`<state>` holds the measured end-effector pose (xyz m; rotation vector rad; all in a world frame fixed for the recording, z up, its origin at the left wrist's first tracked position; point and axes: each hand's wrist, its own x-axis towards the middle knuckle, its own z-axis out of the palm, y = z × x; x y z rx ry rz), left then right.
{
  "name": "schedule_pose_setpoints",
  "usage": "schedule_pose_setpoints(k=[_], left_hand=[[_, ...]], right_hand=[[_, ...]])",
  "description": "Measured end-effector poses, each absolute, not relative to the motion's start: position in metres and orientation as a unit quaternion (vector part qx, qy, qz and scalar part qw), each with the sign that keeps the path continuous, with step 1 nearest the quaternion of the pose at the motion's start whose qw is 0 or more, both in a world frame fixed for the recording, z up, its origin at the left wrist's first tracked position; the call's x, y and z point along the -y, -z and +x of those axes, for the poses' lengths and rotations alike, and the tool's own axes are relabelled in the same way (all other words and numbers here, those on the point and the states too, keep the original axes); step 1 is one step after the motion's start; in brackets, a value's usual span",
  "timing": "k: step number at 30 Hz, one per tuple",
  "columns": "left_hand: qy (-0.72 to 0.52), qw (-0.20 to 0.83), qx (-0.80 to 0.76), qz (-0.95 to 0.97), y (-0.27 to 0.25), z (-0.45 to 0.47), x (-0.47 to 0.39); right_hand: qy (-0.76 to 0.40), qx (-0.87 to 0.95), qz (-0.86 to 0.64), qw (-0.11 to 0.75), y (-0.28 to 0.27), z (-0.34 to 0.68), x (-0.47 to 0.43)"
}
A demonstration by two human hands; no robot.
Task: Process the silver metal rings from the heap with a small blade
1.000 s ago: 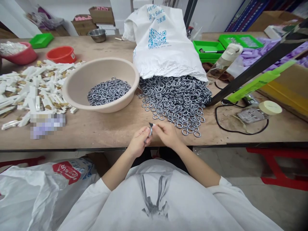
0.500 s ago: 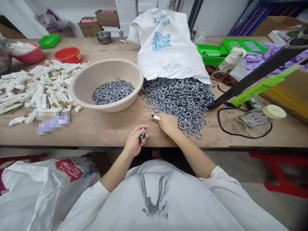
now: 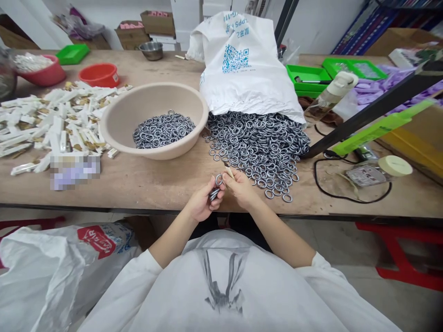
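Close to the table's front edge my left hand (image 3: 201, 201) is closed around several grey rings (image 3: 214, 193), one of them standing up between thumb and finger. Beside it, nearly touching, my right hand (image 3: 243, 190) grips a small knife (image 3: 228, 172) with a pale handle and a dark tip, pointing up and away from me. Past my right hand lies a pile of grey rings (image 3: 256, 143), spilling out of a white sack (image 3: 242, 83). A beige basin (image 3: 117, 103) with more such rings inside stands to the left of the pile.
White plastic pieces (image 3: 58, 120) cover the table's left side, with a red bowl (image 3: 98, 76) behind them. On the right, a black post (image 3: 374, 103) slants across, near a cable (image 3: 316, 180), a lidded jar (image 3: 368, 173) and a bottle (image 3: 328, 94). Green trays (image 3: 308, 78) stand behind.
My hands have come together. The left moved right and now shows a ring upright at its fingertips; the right turned the knife from pointing left to pointing up and away.
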<state>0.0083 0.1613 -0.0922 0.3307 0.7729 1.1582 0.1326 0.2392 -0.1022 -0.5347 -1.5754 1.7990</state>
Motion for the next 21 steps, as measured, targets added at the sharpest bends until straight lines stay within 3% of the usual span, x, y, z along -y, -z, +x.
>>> schedule_pose_setpoints(k=[6,21], left_hand=[[-0.567,0.721,-0.369,0.149,0.092,0.016,-0.162],[-0.573,0.683,-0.406,0.202,0.089,0.022,-0.16]], right_hand=[[-0.675,0.589,-0.216,0.388,0.101,0.137,-0.237],[-0.609,0.65,-0.233,0.39,0.092,0.145,-0.235]])
